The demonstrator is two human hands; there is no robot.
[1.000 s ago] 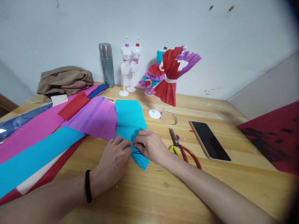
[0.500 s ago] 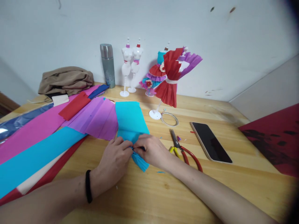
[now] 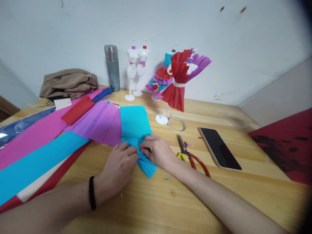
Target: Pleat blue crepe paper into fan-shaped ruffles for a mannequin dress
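A turquoise crepe paper sheet [image 3: 135,122] lies in front of me, flat at its far end and gathered into narrow folds at its near end. My left hand [image 3: 122,165], with a black band at the wrist, is closed on the left side of the folds. My right hand [image 3: 157,151] pinches the paper just to the right, its thumb and forefinger together. Purple crepe paper [image 3: 104,123] touches the turquoise sheet's left edge. Red-handled pliers [image 3: 200,164] and scissors with yellow inner grips [image 3: 181,144] lie right of my right hand.
Strips of coloured paper [image 3: 36,156] cover the left side. Behind stand a flask [image 3: 112,70], two bare mannequins [image 3: 131,71] and two dressed ones, one in a red dress [image 3: 177,94]. A phone [image 3: 220,148] and a wire coil [image 3: 177,124] lie on the right.
My right hand has moved slightly up and away from my left fingers. More of the folded turquoise paper shows between and below my hands.
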